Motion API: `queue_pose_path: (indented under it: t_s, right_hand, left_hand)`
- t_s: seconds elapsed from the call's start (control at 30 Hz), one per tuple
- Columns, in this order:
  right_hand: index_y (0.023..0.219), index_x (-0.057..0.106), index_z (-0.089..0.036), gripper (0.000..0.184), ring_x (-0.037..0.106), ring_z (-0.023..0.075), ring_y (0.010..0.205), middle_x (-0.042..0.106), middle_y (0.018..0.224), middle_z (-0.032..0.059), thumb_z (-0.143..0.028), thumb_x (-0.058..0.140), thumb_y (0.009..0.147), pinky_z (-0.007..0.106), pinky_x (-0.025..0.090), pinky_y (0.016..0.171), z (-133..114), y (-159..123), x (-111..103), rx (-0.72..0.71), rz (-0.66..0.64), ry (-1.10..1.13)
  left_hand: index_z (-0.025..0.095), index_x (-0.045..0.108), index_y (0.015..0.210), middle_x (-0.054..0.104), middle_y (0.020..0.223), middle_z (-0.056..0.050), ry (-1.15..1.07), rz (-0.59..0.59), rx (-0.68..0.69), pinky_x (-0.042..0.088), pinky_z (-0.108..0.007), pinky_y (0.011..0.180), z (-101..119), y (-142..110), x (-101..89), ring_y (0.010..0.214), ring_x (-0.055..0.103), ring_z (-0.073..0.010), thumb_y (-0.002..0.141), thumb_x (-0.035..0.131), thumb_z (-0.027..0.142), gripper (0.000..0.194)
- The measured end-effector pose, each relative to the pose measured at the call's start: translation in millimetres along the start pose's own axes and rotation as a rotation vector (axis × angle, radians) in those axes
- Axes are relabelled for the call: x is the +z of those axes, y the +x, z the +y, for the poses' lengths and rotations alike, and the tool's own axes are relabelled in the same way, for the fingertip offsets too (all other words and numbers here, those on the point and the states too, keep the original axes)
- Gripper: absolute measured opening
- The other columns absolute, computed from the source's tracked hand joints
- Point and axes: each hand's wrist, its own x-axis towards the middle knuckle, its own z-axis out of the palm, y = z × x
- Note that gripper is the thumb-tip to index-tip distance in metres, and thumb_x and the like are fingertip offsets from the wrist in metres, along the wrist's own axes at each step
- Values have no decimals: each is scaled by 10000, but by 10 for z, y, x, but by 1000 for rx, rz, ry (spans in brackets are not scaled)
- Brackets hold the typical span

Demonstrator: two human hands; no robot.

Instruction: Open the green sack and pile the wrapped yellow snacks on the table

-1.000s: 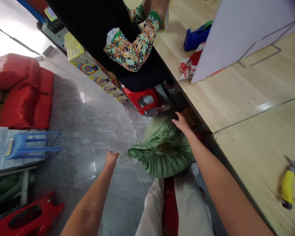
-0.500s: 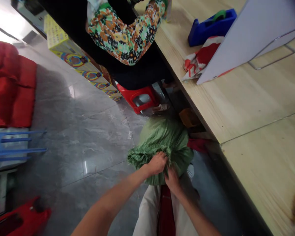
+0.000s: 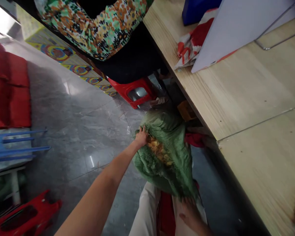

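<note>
A green woven sack (image 3: 179,154) stands between my legs, its mouth pulled wide. Inside the opening lie yellow-orange pieces (image 3: 159,151), too small and blurred to name. My left hand (image 3: 141,137) grips the frayed rim on the far left side of the mouth. Close to my right knee, my right hand (image 3: 188,209) holds the near right edge of the sack, stretched toward me; this hand is blurred and its fingertips are partly hidden by the cloth.
On the right runs a wooden table (image 3: 248,121) with a white board (image 3: 226,36), a red and white cloth (image 3: 195,39) and a blue tape dispenser (image 3: 196,11). A person in a flowered sleeve (image 3: 105,31) sits on a red stool (image 3: 135,93). Patterned boxes (image 3: 61,54) stand left.
The gathered sack mouth has been spread, exposing the yellow-orange contents. My left hand moved up and left with the rim, and my right hand came down toward my right knee.
</note>
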Motion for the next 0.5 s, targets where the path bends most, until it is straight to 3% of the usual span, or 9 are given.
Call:
queue_pose_path:
  t_s: [0.1, 0.17, 0.23, 0.3, 0.37, 0.43, 0.5]
  right_hand:
    - [893, 716, -364, 255, 630, 388, 996, 694, 1018, 130, -405, 697, 642, 609, 456, 903, -263, 101, -192, 93, 226, 61]
    - [953, 707, -375, 192, 611, 373, 1013, 685, 1029, 115, -392, 606, 791, 609, 412, 942, -648, 253, -199, 26, 294, 25]
    - [976, 703, -374, 199, 619, 342, 971, 685, 986, 90, -356, 536, 869, 588, 417, 924, -1080, 458, -119, -96, 282, 17]
    - [1056, 683, -326, 243, 621, 286, 990, 673, 1019, 83, -312, 484, 917, 513, 454, 914, -1463, 787, 1, -255, 229, 94]
    - [1156, 633, -241, 306, 592, 244, 1080, 638, 1123, 116, -294, 408, 955, 437, 464, 941, -1726, 1264, 109, -338, 265, 200]
    - [1189, 597, -170, 359, 560, 252, 1142, 613, 1188, 162, -328, 365, 965, 445, 428, 987, -1824, 1776, 190, -289, 378, 183]
    - [1154, 606, -120, 395, 584, 309, 1109, 645, 1123, 203, -400, 451, 924, 494, 406, 980, -1743, 2099, 290, -175, 337, 24]
  left_hand:
    - [126, 722, 892, 676, 1055, -211, -94, 90, -95, 461, -409, 928, -96, -32, 22, 1126, 577, -371, 640, 624, 103, 271]
    - [125, 718, 847, 701, 861, -158, -164, 165, -131, 488, -372, 847, -128, -48, 11, 973, 642, -325, 658, 543, 70, 263]
    - [124, 713, 848, 690, 744, -104, -247, 221, -150, 505, -339, 741, -149, -55, -24, 827, 661, -284, 659, 483, 58, 305]
    - [128, 712, 840, 673, 683, -65, -324, 244, -138, 503, -315, 677, -170, -65, -79, 738, 650, -256, 635, 473, 57, 322]
    - [145, 713, 789, 675, 691, -48, -381, 244, -91, 499, -304, 710, -207, -99, -155, 757, 640, -243, 581, 505, 44, 311]
    - [173, 709, 715, 683, 725, -37, -425, 230, -36, 484, -288, 783, -271, -165, -243, 814, 629, -232, 515, 542, 17, 304]
    - [193, 700, 656, 682, 735, -32, -465, 215, -11, 467, -276, 818, -351, -238, -325, 828, 618, -223, 484, 564, 3, 290]
